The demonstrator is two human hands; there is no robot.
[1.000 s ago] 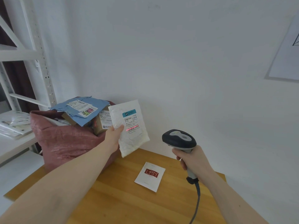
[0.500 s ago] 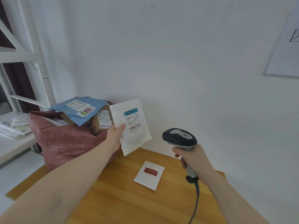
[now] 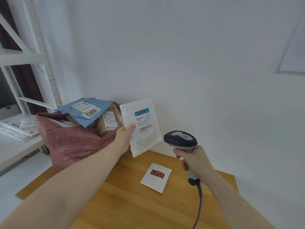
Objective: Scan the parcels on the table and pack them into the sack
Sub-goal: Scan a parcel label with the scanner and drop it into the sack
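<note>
My left hand (image 3: 124, 137) pinches a white padded mailer (image 3: 142, 126) by its left edge and holds it upright above the table's far side, its label and barcode facing me. My right hand (image 3: 193, 158) grips the handle of a grey barcode scanner (image 3: 180, 139), whose head sits just right of the mailer. A small white packet with a red logo (image 3: 156, 177) lies flat on the wooden table (image 3: 132, 204). The dark red sack (image 3: 71, 142) stands at the table's far left, holding a blue mailer (image 3: 85, 111) and a brown box (image 3: 108, 122).
A white metal shelving rack (image 3: 33, 60) stands at the left, with white papers (image 3: 19, 126) on its lower shelf. The white wall runs close behind the table. The scanner's cable (image 3: 198, 205) hangs down toward the table's near right.
The red scan line that lay on the mailer's barcode one second ago is gone. My left hand has lifted the mailer slightly; the scanner has stayed nearly still.
</note>
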